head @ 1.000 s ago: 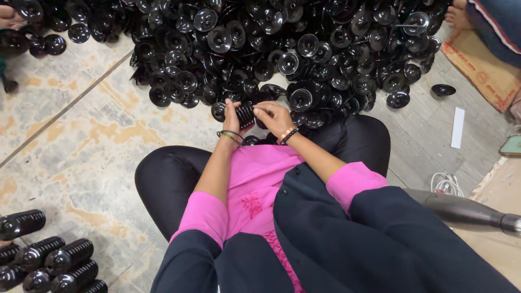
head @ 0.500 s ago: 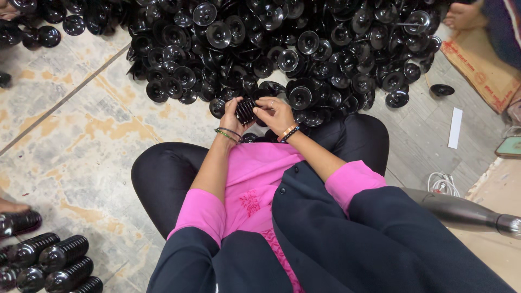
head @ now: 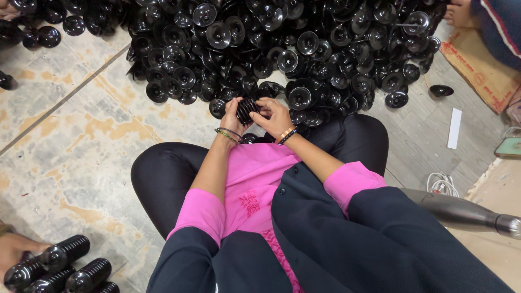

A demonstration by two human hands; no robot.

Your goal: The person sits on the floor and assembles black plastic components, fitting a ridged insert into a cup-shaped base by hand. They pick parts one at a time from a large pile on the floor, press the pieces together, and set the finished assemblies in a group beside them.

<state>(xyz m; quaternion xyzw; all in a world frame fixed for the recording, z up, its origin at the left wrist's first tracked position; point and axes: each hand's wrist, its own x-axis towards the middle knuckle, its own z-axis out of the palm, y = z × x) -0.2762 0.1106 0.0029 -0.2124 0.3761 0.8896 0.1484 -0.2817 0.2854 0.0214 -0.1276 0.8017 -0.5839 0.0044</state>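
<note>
The short stack of black discs is sitting between the two hands just above the person's knees, at the near edge of the big heap of black discs on the tiled floor. The left hand is cupping its left end and the right hand is closing over the right end, so the fingers of both are gripping the stack from its sides. It is looking light, stiff and glossy, probably hard plastic, and so likely to be slippery; a loose stack like this is apt to slide apart, so pressing inward on both ends while supporting the ribbed side seems the safest hold. Compared with a second ago, the hands are keeping the same place and grip on the stack, while the view is sitting slightly differently, and the finished ribbed stacks at lower left are now lying next to another person's hand.
</note>
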